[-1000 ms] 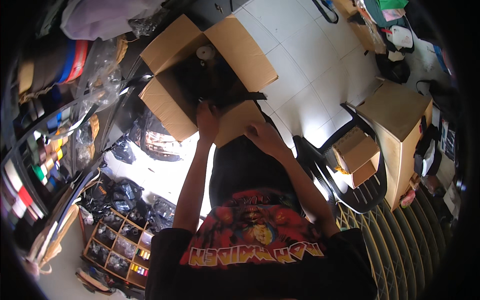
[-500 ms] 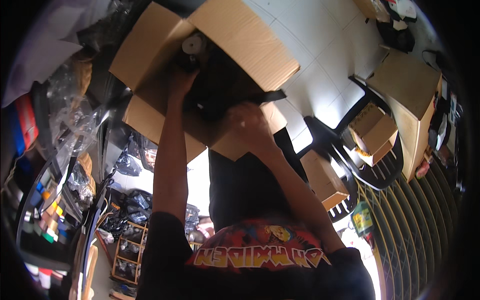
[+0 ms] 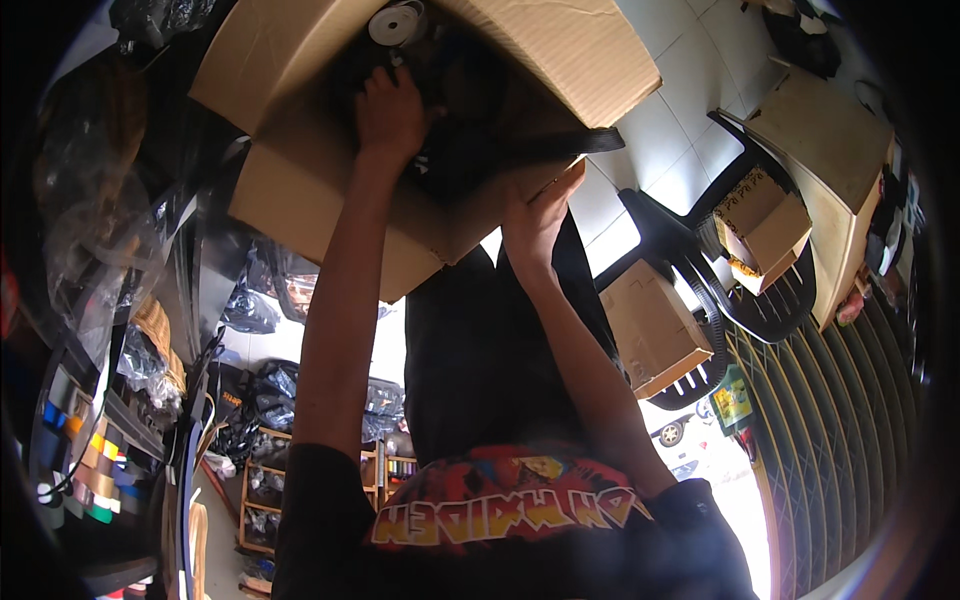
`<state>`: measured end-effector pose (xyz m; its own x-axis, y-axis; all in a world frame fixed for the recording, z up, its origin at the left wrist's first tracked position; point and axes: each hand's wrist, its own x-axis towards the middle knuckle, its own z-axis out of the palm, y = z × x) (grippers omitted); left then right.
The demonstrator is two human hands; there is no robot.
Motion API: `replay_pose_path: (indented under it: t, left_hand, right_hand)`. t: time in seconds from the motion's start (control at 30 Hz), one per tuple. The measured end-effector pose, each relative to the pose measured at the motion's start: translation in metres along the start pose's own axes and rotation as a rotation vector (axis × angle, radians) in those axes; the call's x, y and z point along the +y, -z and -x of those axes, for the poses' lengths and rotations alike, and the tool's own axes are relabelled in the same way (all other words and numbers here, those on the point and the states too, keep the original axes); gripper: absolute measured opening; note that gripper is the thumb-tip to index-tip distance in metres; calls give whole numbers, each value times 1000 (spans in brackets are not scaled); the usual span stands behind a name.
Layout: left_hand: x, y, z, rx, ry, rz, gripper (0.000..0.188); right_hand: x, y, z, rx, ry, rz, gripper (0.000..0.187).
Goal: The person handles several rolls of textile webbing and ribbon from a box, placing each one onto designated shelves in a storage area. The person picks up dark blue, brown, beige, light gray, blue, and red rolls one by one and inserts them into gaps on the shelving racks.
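Observation:
A large cardboard box point(image 3: 330, 195) stands open in front of me, its flaps folded out. My left hand point(image 3: 392, 118) reaches down inside it, over dark contents whose kind I cannot make out. Its fingers are spread, and nothing shows in them. Just beyond those fingertips lies a white roll of tape or ribbon point(image 3: 392, 26). At the near right edge of the box, my right hand point(image 3: 537, 215) is closed round a cardboard flap. A black strip point(image 3: 590, 143) sticks out over the box's right side, just above that hand.
To the right, black plastic chairs point(image 3: 690, 250) carry small open cartons point(image 3: 655, 325), with a larger cardboard box point(image 3: 825, 150) beyond. Clear plastic bags point(image 3: 105, 230) hang at the left. A wooden rack point(image 3: 262, 490) stands lower left, and a folding metal gate point(image 3: 830, 440) lower right.
The box now appears higher and nearer in view. My left hand has moved back from the white roll, its fingers now visible. My right hand has come to rest at the flap.

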<state>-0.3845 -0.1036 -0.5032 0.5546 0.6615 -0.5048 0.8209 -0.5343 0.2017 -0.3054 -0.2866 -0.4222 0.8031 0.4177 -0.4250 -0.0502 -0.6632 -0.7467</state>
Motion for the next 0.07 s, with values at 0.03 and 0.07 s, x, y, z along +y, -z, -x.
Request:
replay_pose_path:
  t: [0.03,0.07]
  left_hand:
    - [-1,0,-2,-55,9,47,86]
    - [-6,0,-5,-111,17,91,86]
  right_hand:
    - [2,0,-3,0,-9,33,84]
    - [5,-1,-6,0,-21,65,85]
